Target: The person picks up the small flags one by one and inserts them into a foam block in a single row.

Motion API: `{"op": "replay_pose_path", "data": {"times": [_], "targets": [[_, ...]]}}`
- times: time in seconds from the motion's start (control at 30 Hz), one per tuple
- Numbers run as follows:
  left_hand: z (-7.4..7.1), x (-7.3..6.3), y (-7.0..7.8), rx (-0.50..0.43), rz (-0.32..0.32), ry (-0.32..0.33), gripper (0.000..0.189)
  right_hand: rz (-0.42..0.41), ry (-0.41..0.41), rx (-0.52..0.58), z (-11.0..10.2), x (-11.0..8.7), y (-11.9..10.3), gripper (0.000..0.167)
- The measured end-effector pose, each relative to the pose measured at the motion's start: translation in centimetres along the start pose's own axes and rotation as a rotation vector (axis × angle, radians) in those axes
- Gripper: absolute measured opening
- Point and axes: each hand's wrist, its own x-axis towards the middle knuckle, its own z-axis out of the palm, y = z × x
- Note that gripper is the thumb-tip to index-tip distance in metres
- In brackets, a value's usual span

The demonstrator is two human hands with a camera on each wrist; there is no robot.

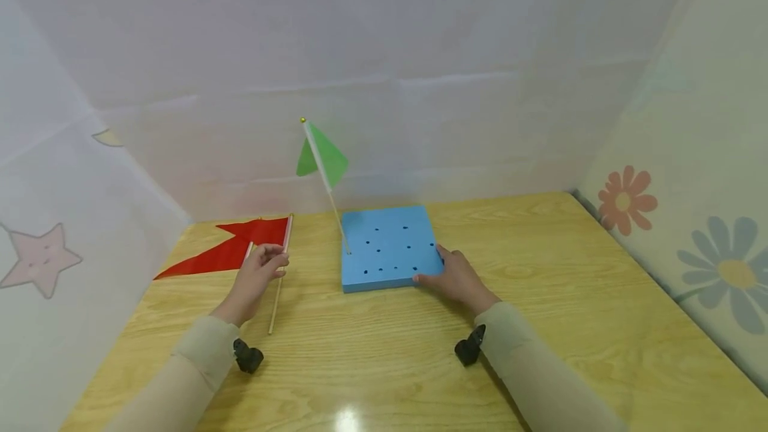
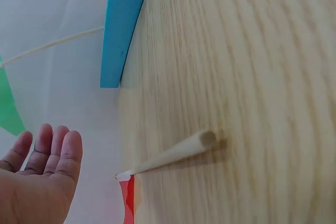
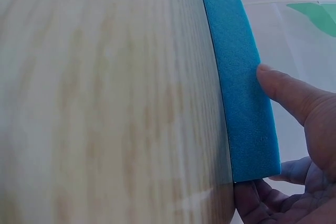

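Note:
A blue foam block [image 1: 387, 245] with several small holes lies on the wooden table [image 1: 372, 365]. A green flag [image 1: 324, 155] on a thin stick stands tilted in a hole near the block's left edge. Red flag cloth [image 1: 231, 252] lies flat at the left, its long wooden stick [image 1: 279, 285] pointing toward me. My left hand [image 1: 264, 269] hovers by that stick, and in the left wrist view the left hand [image 2: 47, 150] has straight fingers holding nothing, apart from the stick [image 2: 173, 155]. My right hand [image 1: 453, 275] rests at the block's near right corner, thumb [image 3: 289, 93] against the block's side [image 3: 241, 103].
Pale cloth walls close in the table on the left, back and right; the right wall [image 1: 708, 245] carries flower prints and the left wall [image 1: 42, 259] a star. Bare wood lies in front of the block and to its right.

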Motion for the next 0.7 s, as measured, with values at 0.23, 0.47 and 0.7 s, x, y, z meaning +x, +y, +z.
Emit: {"op": "replay_pose_path", "data": {"times": [0.23, 0.47, 0.7], "targets": [[-0.9, -0.7, -0.4, 0.022, -0.068, 0.015, 0.036, 0.012, 0.007, -0.008, -0.1, 0.3, 0.4, 0.098], [-2.0, -1.8, -1.7, -0.01, -0.164, 0.043, 0.044, -0.007, 0.0, -0.014, 0.3, 0.6, 0.4, 0.097], [-2.0, -2.2, -2.2, -0.032, -0.22, 0.014, 0.041, 0.002, 0.006, -0.015, 0.6, 0.7, 0.6, 0.098]]}}
